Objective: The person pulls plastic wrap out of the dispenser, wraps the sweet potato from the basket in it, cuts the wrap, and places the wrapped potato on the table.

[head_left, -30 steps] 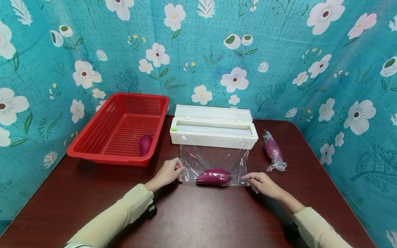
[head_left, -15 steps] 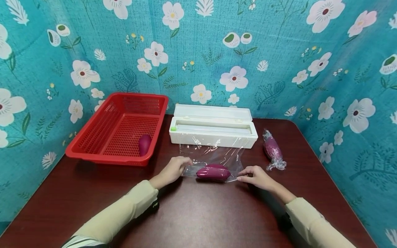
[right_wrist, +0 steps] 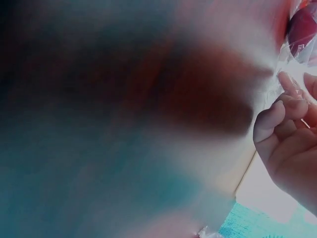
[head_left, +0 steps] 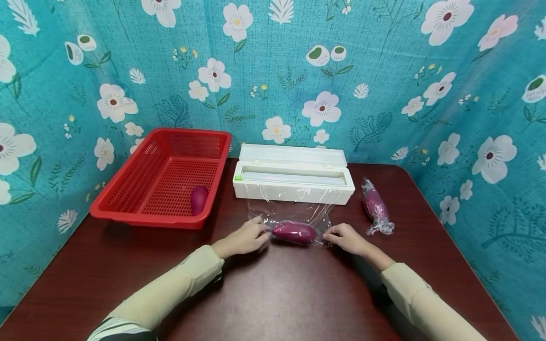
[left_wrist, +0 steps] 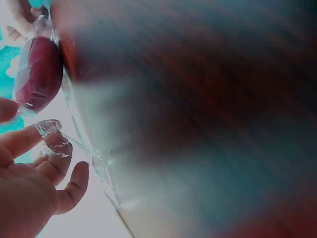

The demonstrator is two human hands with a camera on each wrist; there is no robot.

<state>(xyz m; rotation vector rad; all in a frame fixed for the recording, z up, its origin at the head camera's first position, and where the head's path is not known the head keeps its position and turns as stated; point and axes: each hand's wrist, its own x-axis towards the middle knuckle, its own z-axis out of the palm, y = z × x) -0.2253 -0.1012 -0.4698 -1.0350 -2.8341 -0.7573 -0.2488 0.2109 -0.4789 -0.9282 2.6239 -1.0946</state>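
Note:
A purple-red sweet potato (head_left: 294, 232) lies on the table inside clear cling film (head_left: 273, 208) that runs back to a white dispenser box (head_left: 294, 192). My left hand (head_left: 245, 237) is at its left end, fingers bent in the film's edge; in the left wrist view, crumpled film (left_wrist: 54, 136) clings about the fingers. At the right side my right hand (head_left: 347, 238) pinches the film's other edge between thumb and fingers. The right wrist view shows that hand (right_wrist: 292, 134) with curled fingers, film at the fingertips and part of the sweet potato (right_wrist: 303, 29) beyond.
A red plastic basket (head_left: 159, 220) stands at the left with another purple-red sweet potato (head_left: 198, 200) in it. To the right of the box lies a film-wrapped one (head_left: 376, 206) with twisted ends. The box lid (head_left: 294, 154) stands raised against the flowered curtain (head_left: 264, 71).
Both hands have moved inward, toward the sweet potato, and slightly back. The film, spread wide over it before, is now gathered closer around it, and the sweet potato has shifted slightly toward the box.

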